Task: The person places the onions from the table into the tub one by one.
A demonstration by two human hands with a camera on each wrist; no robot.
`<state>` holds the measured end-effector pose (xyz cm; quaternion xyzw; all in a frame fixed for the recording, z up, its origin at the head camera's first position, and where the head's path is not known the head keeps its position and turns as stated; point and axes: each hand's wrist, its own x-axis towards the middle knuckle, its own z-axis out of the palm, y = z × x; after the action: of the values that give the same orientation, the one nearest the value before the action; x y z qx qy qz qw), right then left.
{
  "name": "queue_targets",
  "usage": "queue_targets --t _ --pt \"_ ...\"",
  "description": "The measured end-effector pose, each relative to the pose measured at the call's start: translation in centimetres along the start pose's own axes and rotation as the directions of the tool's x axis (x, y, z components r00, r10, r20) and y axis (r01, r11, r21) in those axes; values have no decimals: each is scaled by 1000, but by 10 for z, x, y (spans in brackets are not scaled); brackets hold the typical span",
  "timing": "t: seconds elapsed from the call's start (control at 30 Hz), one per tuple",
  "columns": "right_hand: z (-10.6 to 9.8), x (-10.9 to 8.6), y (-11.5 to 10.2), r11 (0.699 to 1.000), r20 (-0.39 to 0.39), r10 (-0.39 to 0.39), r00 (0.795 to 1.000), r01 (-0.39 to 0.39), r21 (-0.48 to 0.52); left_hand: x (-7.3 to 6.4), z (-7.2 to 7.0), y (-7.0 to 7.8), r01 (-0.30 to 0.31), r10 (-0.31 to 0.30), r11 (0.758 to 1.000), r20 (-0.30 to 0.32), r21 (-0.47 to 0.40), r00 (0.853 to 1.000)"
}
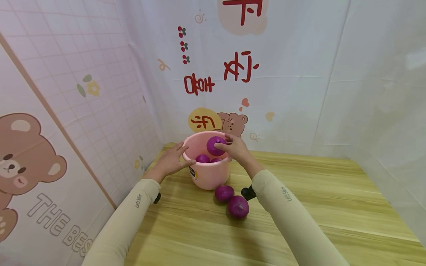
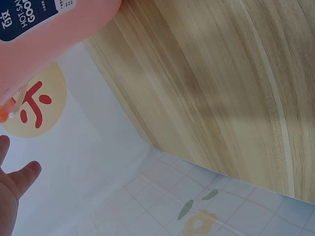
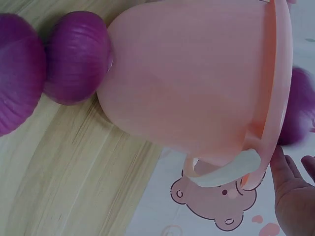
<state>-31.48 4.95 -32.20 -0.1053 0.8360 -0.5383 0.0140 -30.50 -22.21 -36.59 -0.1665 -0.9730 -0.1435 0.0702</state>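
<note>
A pink bucket (image 1: 208, 175) stands on the wooden table (image 1: 316, 207) near the back left corner. My right hand (image 1: 233, 147) holds a purple onion (image 1: 215, 145) over the bucket's rim, fingers curled round it. My left hand (image 1: 173, 160) rests with straight fingers against the bucket's left side. Purple onions (image 1: 203, 159) lie inside the bucket. Two more onions, one (image 1: 224, 193) touching the bucket's base and one (image 1: 237, 206) nearer me, lie on the table. The right wrist view shows the bucket wall (image 3: 197, 83), its pale handle (image 3: 226, 169) and both table onions (image 3: 76, 56).
Printed backdrop sheets with bears and red characters (image 1: 239, 66) close in the table at the back and left (image 1: 66, 111). A white sheet (image 1: 382, 92) hangs on the right. The bucket carries a dark blue label (image 2: 29, 14). Bare wood stretches to the right.
</note>
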Motion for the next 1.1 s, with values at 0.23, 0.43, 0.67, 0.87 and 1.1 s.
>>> queue_targets --t 0.23,0.43,0.67,0.87,1.1 --pt "-4 0 5 1000 -3 -9 1000 9 11 -1 -1 2 8 -8 1000 7 1 1000" --pt "-9 -3 7 999 -7 -38 999 38 -1 0 0 0 8 -8 1000 5 0 1000" --pt "-16 -6 8 999 0 -32 999 32 11 0 0 0 19 -19 1000 18 7 1000" --pt "-22 -9 13 999 5 -31 1000 31 7 0 -1 1 14 -14 1000 16 -3 1000" --pt "-32 -13 23 1000 2 -23 1000 23 6 0 0 2 22 -22 1000 19 -3 1000"
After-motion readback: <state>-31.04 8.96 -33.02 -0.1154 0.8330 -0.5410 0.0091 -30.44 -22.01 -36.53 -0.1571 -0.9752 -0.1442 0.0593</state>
